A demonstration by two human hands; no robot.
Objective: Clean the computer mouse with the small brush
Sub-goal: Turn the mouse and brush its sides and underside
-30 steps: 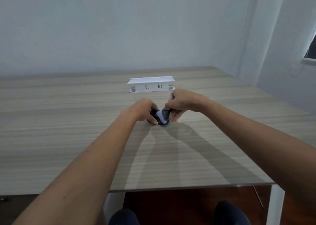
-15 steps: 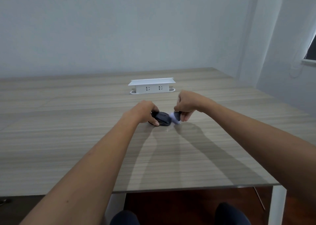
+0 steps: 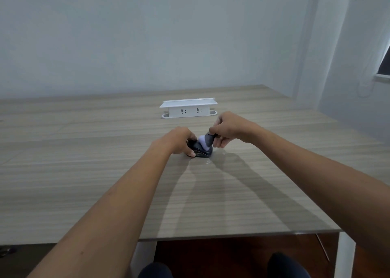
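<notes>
Mid-table (image 3: 84, 172), the left hand (image 3: 179, 142) gripped the mouse (image 3: 200, 151); the right hand (image 3: 228, 130), clasping the brush (image 3: 205, 140), was mid-scrub, with cleaning seemingly unfinished.

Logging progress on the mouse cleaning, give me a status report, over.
Left hand steadying the mouse on the table. Right hand gripping the small brush, bristles on the mouse top. Power socket box behind, clear of work.

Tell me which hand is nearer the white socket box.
Right. The right hand sits just in front of the socket box; the left hand is farther back, holding the mouse.
</notes>
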